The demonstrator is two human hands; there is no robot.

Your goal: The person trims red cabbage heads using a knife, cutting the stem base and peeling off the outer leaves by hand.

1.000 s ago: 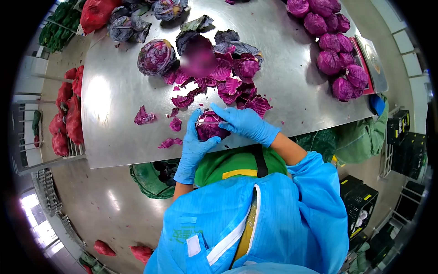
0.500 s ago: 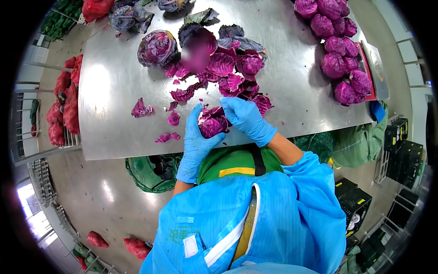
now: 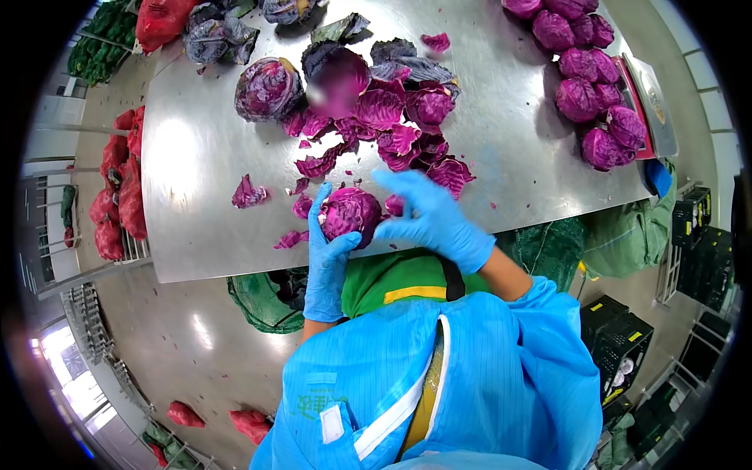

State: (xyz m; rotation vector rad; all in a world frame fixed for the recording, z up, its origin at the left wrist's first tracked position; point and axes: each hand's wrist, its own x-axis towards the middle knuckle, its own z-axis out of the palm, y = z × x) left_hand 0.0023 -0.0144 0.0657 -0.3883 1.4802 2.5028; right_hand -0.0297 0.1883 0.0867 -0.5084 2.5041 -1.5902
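My left hand point(image 3: 329, 254), in a blue glove, is wrapped around the side of a small purple cabbage point(image 3: 350, 216) near the front edge of the metal table point(image 3: 533, 192). Just right of that cabbage, my gloved right hand point(image 3: 435, 219) has its fingers and thumb spread, with nothing seen between them. Beyond the hands lies a pile of torn purple leaves point(image 3: 380, 108). Small leaf scraps point(image 3: 249, 193) are scattered to the left of the held cabbage. A larger unpeeled cabbage point(image 3: 269, 89) rests left of the pile.
Peeled cabbages point(image 3: 578, 99) are grouped at the table's right, beside a red-edged flat object point(image 3: 646, 102). Dark outer-leaved cabbages point(image 3: 207, 39) and a red sack point(image 3: 163, 23) are at the back left. Black crates point(image 3: 619, 345) stand on the floor at right.
My right hand has opened its fingers and moved slightly away from the cabbage. The cabbage now shows a smoother, rounder side. A loose purple leaf has appeared beyond the pile.
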